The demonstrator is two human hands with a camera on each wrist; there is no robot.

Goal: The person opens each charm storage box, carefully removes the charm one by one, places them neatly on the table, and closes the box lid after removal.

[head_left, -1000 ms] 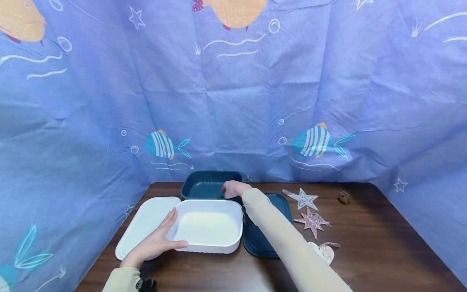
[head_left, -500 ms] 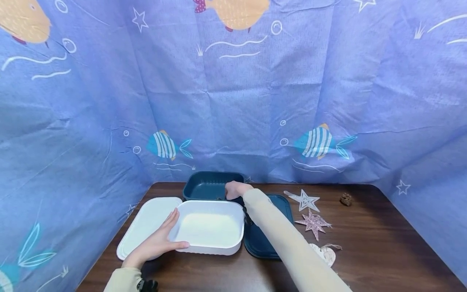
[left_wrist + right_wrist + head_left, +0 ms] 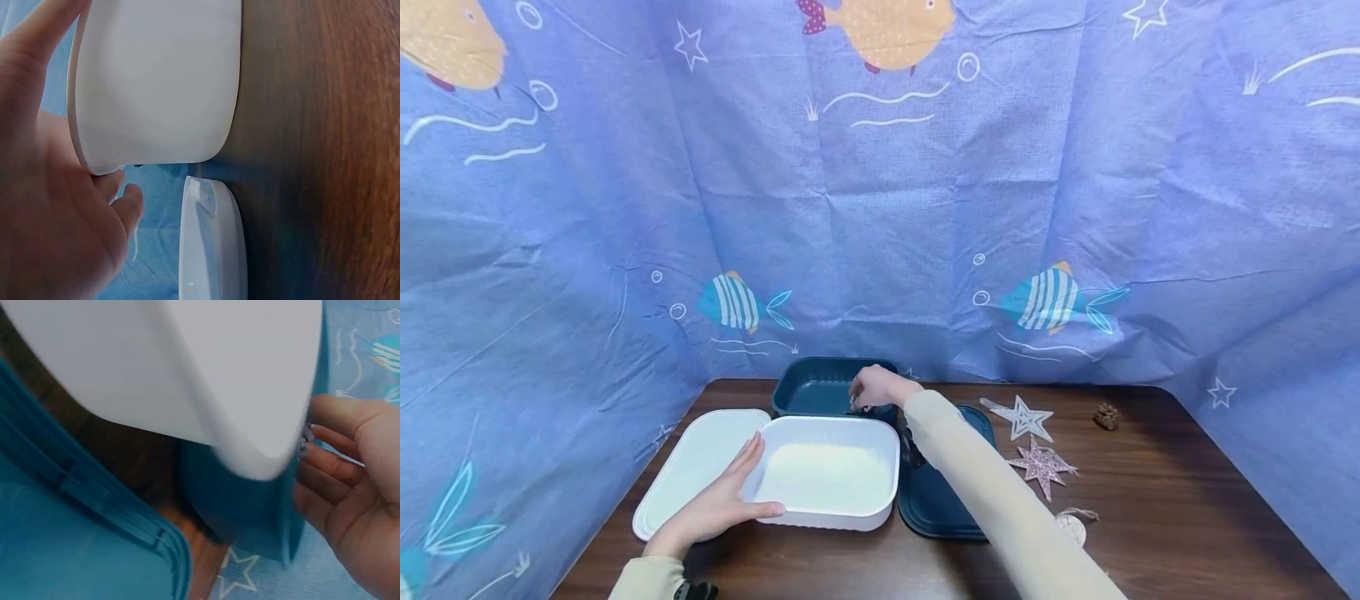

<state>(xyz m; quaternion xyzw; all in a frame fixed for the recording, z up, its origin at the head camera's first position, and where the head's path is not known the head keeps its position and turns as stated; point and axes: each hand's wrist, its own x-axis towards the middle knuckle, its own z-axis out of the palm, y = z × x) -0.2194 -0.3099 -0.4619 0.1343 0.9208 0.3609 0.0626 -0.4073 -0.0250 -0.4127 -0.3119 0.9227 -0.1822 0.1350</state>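
The white box stands on the table in front of the dark teal box. At its left end my left hand rests with fingers spread, thumb at the front rim and the others along the left side. My right hand is over the right part of the teal box, behind the white one. Between its bent fingers, the right wrist view shows a small knobbly grey thing, mostly hidden. The fingertips are close to the teal box's rim.
A white lid lies left of the white box, and a dark teal lid on its right, under my right forearm. Farther right are a white star, a pink glitter star, a round wooden tag and a pine cone.
My right hand has risen a little out of the teal box, and its fingertips now show with something small between them. The left hand stays at the white box.
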